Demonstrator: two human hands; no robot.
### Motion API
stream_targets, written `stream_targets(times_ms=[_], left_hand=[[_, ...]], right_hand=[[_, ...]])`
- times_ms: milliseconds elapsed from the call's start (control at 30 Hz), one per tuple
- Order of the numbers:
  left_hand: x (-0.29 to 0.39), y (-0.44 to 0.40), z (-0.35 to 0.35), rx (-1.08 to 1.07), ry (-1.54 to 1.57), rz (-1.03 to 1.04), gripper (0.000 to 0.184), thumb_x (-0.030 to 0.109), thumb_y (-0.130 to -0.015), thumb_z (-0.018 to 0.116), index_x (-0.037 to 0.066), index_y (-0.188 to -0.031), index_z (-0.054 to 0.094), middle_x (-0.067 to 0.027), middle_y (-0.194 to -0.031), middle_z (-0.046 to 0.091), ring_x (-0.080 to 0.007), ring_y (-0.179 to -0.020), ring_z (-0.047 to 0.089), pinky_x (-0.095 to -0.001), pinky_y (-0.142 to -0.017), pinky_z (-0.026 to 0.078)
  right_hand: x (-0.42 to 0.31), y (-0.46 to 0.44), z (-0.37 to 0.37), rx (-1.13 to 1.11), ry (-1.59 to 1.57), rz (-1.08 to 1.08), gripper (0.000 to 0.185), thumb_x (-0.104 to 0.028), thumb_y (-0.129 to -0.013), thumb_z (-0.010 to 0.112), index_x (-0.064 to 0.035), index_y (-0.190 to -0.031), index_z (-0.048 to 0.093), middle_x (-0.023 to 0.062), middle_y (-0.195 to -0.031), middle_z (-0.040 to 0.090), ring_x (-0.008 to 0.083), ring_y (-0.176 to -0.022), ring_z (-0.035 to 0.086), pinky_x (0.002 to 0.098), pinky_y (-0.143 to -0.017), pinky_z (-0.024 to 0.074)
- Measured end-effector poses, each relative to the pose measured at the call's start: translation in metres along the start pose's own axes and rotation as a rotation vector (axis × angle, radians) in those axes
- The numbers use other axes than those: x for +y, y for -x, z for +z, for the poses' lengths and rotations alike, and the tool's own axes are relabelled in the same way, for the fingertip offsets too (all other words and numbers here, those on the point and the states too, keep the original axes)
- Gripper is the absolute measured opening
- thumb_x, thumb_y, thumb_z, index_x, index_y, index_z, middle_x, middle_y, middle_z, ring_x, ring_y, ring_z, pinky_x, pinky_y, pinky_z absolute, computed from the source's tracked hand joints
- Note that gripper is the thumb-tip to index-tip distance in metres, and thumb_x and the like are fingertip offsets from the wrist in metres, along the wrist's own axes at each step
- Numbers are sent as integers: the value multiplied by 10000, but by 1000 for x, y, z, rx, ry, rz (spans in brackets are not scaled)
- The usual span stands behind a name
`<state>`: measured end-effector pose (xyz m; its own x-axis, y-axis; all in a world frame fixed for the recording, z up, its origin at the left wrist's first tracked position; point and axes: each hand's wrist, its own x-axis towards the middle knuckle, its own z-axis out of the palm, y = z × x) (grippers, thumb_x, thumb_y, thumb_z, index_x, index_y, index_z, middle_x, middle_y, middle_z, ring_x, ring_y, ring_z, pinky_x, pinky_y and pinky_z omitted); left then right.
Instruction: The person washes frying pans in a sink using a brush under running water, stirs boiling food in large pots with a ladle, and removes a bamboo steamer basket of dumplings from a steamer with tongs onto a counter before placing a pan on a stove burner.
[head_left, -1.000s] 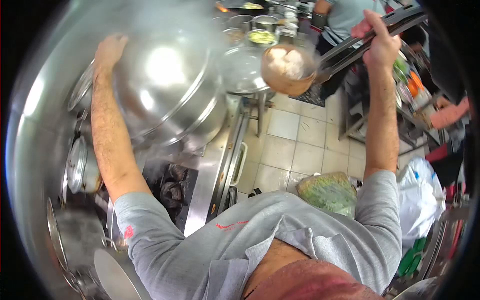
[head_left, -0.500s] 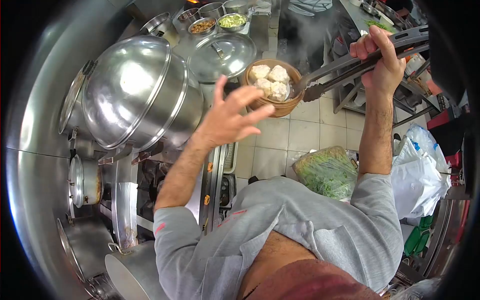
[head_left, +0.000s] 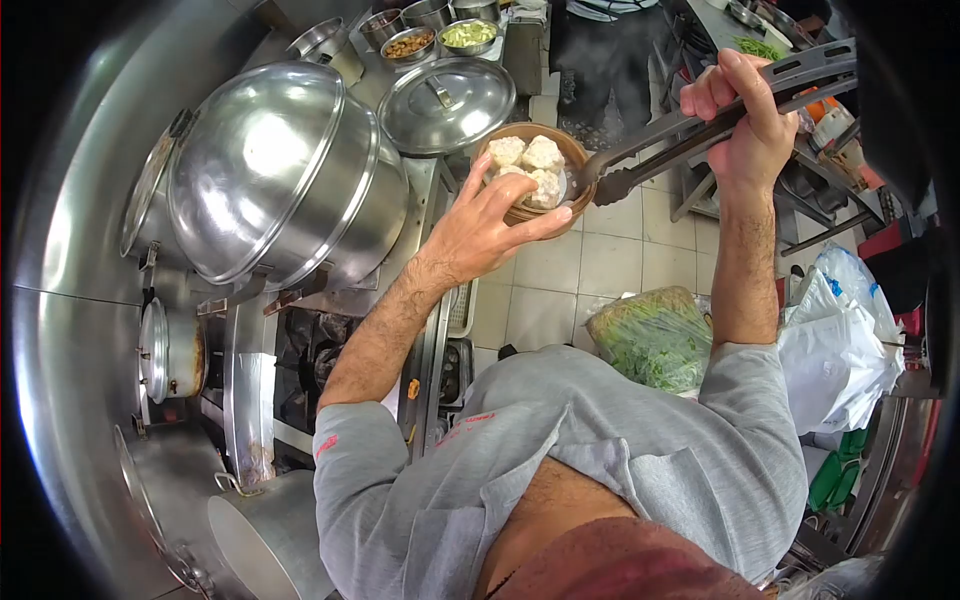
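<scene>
Dark metal tongs (head_left: 690,125) are clasped in my right hand (head_left: 745,120), their jaws at the right rim of a small round bamboo steamer basket (head_left: 576,150). Inside the basket lie several pale dumplings (head_left: 543,154). My left hand (head_left: 483,225) is at the basket's lower left side, the thumb along its near edge and the fingers over the rim. One finger reaches over the dumplings; whether it touches them I cannot tell.
A large domed steel steamer (head_left: 270,180) stands on the stove at left. A round steel lid (head_left: 447,105) and bowls of chopped food (head_left: 468,36) lie beyond. Bagged greens (head_left: 655,340) are on the floor. A person's dark-clothed legs (head_left: 600,60) show at the top.
My left hand has left the domed steamer, come across to the basket and closed on its side. The tongs and basket have shifted slightly, and the steam has thinned.
</scene>
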<state>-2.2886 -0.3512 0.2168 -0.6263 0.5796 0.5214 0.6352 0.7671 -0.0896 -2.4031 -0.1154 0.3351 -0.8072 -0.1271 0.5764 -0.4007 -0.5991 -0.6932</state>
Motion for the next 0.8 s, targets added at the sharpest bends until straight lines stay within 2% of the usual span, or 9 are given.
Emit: stream_targets(times_ms=[100,500,633,700,733,767,800], left_hand=[[4,-1,-3,44,-91,-26,826,71,-516,737,309,-1228,390,-72,-1109,373,-238,-1079,421,-574,-990,237],[21,-9,22,0,81,66,812,52,-501,728,272,-1214,407,-103,-1081,368,-262,-1072,413,-577,-982,266],[30,-12,21,-20,104,109,802,80,-508,745,277,-1213,417,-102,-1150,362,-270,-1117,386,-597,-981,229],[42,-15,15,-31,14,118,793,149,-511,774,284,-1212,428,-93,-1233,340,-279,-1168,346,-618,-974,167],[46,-13,15,-64,37,132,784,232,-500,792,292,-1202,447,-83,-1283,317,-292,-1203,309,-622,-967,118],[51,-16,12,-36,55,176,739,287,-518,786,284,-1185,468,-97,-1269,326,-311,-1198,304,-613,-970,114],[55,-18,13,31,63,239,685,350,-562,766,269,-1179,479,-108,-1275,323,-332,-1193,298,-604,-978,104]], right_hand=[[-1,3,-4,-41,-23,-24,168,-97,-783,565,-18,-654,492,23,-540,360,146,-459,400,320,-486,374],[-23,38,-23,84,71,-63,162,-96,-794,566,-11,-681,487,36,-551,391,157,-457,433,328,-475,394],[-35,52,-26,154,138,-74,183,-104,-783,568,-23,-646,479,34,-519,391,154,-448,437,326,-478,408],[-42,65,-28,223,256,-131,207,-115,-772,567,-36,-604,477,41,-495,427,148,-433,448,308,-475,421],[-48,73,-27,266,263,-106,220,-123,-773,570,-38,-591,480,48,-498,452,147,-423,457,296,-471,425],[-47,80,-40,265,279,-139,210,-129,-762,588,-27,-603,498,48,-494,462,151,-425,480,286,-451,417],[-55,94,-35,369,373,-152,188,-131,-748,608,-8,-633,526,52,-495,481,155,-429,504,277,-435,411]])
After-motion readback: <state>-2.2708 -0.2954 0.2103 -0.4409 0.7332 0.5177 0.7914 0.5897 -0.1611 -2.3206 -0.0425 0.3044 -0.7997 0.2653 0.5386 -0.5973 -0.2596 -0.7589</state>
